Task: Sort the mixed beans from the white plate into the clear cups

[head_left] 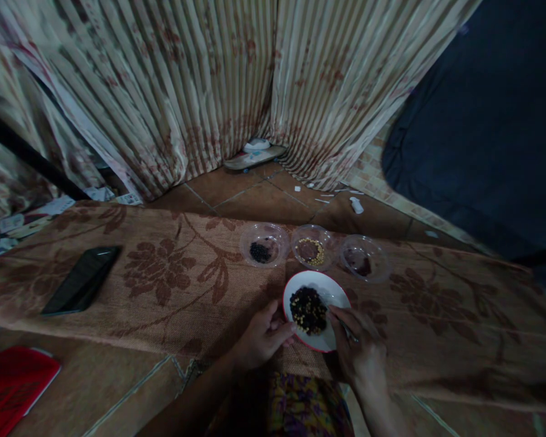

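Observation:
A white plate with a red rim (338, 295) holds a heap of mixed black and yellow beans (308, 311). My left hand (264, 335) grips the plate's left edge, thumb over the rim. Over its right side, my right hand (358, 343) is closed round a thin shiny metal utensil (349, 332), mostly hidden by the fingers. Behind the plate stand three clear plastic bowls in a row. The left bowl (277, 237) contains black beans (259, 252), the middle bowl (300, 232) yellow beans (317, 252), and the right bowl (377, 258) some dark reddish bits (360, 262).
A patterned brown cloth (164, 321) covers the low bench. On it at the left lies a black phone (82, 280). Beyond are a skateboard (255, 158), scattered white scraps (356, 205) on the tiles and striped curtains (209, 79). A red item (16, 388) lies lower left.

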The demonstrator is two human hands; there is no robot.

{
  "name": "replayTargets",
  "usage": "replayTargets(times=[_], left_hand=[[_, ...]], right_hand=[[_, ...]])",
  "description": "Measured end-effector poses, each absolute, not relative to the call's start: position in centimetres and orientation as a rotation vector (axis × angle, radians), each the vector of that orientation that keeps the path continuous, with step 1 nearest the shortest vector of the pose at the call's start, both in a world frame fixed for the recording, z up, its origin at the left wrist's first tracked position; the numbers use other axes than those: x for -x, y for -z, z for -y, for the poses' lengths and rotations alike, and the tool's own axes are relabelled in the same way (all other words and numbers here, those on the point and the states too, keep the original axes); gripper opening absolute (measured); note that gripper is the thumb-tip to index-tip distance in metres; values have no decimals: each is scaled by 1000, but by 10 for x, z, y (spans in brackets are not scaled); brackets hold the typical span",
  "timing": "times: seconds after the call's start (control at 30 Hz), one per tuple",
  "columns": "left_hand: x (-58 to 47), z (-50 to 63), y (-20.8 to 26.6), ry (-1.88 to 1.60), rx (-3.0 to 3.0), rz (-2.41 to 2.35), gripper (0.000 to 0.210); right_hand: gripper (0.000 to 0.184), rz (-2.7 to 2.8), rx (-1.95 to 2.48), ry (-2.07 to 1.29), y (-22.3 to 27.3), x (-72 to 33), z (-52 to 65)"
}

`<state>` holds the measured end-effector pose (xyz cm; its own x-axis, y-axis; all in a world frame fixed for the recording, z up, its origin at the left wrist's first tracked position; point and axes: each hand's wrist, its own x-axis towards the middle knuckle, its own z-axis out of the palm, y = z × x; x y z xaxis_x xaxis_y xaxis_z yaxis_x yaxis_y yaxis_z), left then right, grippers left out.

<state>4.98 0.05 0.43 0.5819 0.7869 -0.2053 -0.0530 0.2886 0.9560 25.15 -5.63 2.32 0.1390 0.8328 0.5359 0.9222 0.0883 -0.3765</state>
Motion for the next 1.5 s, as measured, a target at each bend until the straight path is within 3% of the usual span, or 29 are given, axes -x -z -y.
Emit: replayTargets(times=[1.33,1.5], left_hand=[[-50,0,2,-623,-1121,-792,49],[-50,0,5,-650,-1136,-773,53]], right_hand=[[15,1548,1687,135,-40,-263,62],[17,1504,1690,431,-64,-295,47]])
